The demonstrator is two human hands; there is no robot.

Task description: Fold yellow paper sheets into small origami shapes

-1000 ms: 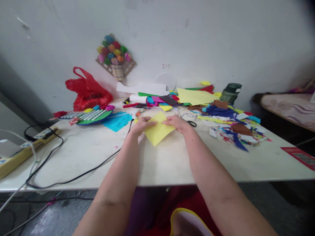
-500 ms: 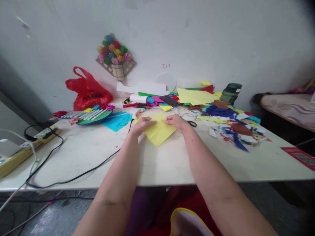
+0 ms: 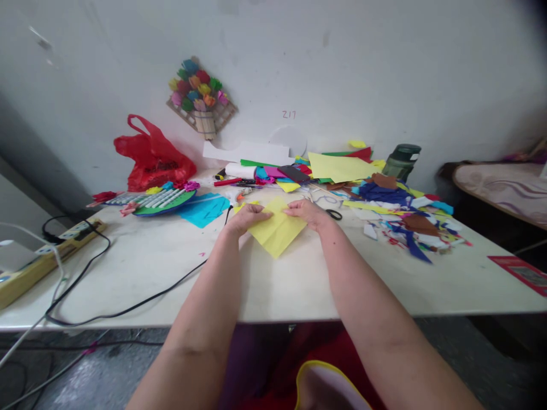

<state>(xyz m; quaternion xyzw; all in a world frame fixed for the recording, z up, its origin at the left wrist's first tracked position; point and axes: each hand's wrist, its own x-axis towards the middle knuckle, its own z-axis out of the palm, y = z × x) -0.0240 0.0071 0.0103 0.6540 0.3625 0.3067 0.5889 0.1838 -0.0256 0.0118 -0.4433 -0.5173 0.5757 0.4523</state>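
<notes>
The yellow paper (image 3: 277, 232) has slid slightly nearer the table's front edge

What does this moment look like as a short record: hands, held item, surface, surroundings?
left hand: left hand presses the left corner of the yellow paper
right hand: right hand pinches its right corner
paper: a square lying like a diamond, flat on the white table
behind hands: scissors, pile of coloured paper scraps
left side: black cable, power strip, red plastic bag
wall: paper flower bouquet
</notes>
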